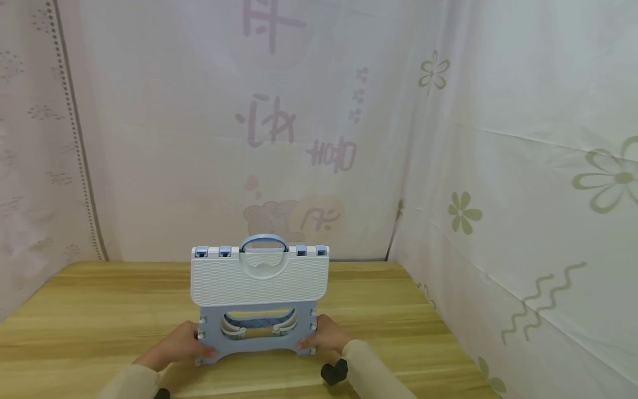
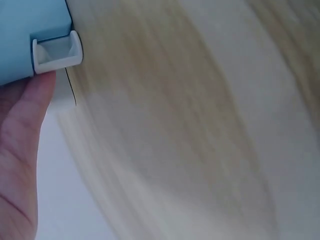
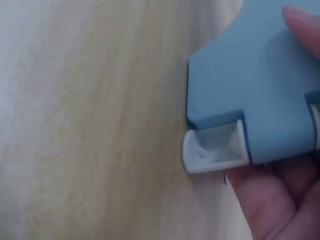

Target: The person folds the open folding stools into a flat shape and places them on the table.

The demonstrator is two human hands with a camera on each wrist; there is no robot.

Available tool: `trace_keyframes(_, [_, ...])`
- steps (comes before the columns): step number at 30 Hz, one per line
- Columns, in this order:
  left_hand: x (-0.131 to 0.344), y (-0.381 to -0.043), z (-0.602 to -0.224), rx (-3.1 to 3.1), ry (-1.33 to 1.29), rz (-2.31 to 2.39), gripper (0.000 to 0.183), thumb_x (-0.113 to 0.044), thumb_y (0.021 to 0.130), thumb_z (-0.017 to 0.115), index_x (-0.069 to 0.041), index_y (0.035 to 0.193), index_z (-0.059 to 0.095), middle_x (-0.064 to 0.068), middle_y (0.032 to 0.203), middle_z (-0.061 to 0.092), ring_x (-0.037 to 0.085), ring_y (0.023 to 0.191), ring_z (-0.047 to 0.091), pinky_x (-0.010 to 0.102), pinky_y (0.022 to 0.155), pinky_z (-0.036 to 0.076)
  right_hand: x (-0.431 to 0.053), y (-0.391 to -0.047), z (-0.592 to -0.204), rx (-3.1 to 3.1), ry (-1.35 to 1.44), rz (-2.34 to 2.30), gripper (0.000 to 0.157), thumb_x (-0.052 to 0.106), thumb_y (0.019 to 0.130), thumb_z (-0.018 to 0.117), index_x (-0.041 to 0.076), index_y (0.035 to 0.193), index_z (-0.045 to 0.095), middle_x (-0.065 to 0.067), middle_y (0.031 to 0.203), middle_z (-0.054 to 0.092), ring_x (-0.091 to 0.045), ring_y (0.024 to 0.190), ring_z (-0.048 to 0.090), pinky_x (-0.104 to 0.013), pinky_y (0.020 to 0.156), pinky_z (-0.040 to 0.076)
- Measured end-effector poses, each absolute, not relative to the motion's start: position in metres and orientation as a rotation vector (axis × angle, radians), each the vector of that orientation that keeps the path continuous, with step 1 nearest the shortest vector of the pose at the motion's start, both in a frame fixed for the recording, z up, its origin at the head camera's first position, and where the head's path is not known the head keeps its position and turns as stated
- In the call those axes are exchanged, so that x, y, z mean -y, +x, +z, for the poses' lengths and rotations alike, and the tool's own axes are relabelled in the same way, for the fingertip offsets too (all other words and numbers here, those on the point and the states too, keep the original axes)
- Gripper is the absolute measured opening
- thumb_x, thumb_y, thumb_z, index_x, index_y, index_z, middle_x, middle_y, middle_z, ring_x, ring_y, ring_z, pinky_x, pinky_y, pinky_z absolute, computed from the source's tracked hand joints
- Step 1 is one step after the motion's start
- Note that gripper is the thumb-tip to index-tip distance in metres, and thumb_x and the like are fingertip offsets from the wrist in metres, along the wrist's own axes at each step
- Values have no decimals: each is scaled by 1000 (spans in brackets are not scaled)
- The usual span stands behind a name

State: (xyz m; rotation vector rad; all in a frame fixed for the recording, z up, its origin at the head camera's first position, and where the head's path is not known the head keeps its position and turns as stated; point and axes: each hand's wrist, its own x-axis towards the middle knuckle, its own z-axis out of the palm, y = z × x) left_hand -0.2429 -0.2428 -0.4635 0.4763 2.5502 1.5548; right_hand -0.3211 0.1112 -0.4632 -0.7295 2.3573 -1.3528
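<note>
A folding step stool stands on its edge at the middle of the table, its white woven-textured top panel tilted above the blue leg panel. A blue carry handle arches over the top. My left hand grips the lower left side of the legs, thumb across the front. On the lower right side, my right hand holds the legs likewise, its other fingers behind. In the right wrist view a white hinge piece shows beside the fingers; a similar white piece sits above the left hand's finger.
The wood-grain table spreads out around the stool. Printed cloth hangs behind the table, and a flowered curtain runs along its right edge. A black heart-shaped item is by the right sleeve.
</note>
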Motion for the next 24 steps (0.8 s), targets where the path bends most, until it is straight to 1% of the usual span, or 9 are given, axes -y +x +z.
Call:
trace_keyframes(6, [242, -243, -463, -2525, 488, 1589, 28, 1, 71, 77, 17, 91, 65, 20, 85, 70, 16, 77, 63, 23, 66, 51, -113, -322, -462, -2350, -758, -1342, 40, 0, 70, 77, -5, 108, 65, -16, 102, 70, -24, 91, 66, -37, 84, 51])
trace_keyframes(10, [242, -243, -463, -2543, 470, 1587, 26, 1, 71, 78, 16, 90, 65, 19, 85, 70, 18, 76, 63, 24, 65, 50, -113, -323, -462, -2350, -755, -1338, 41, 0, 70, 77, -5, 108, 65, -15, 102, 70, -23, 91, 66, -36, 84, 51])
trace_keyframes(14, [243, -244, -463, -2554, 451, 1566, 26, 1, 72, 78, 15, 91, 65, 19, 86, 71, 17, 77, 63, 24, 66, 50, -113, -324, -464, -2352, -758, -1331, 42, 1, 70, 78, -5, 109, 65, -16, 103, 70, -23, 93, 65, -37, 87, 50])
trace_keyframes(18, [243, -244, -463, -2545, 471, 1561, 27, 2, 73, 77, 16, 92, 65, 22, 87, 70, 19, 79, 64, 24, 67, 51, -113, -325, -464, -2354, -759, -1328, 42, 2, 70, 78, -5, 110, 65, -16, 104, 70, -24, 94, 65, -40, 89, 50])
trace_keyframes(24, [242, -243, -462, -2548, 476, 1548, 29, 0, 73, 78, 17, 93, 64, 23, 89, 70, 21, 81, 65, 26, 69, 51, -113, -325, -465, -2333, -761, -1346, 41, 1, 71, 77, -5, 110, 65, -16, 104, 70, -23, 93, 65, -37, 87, 50])
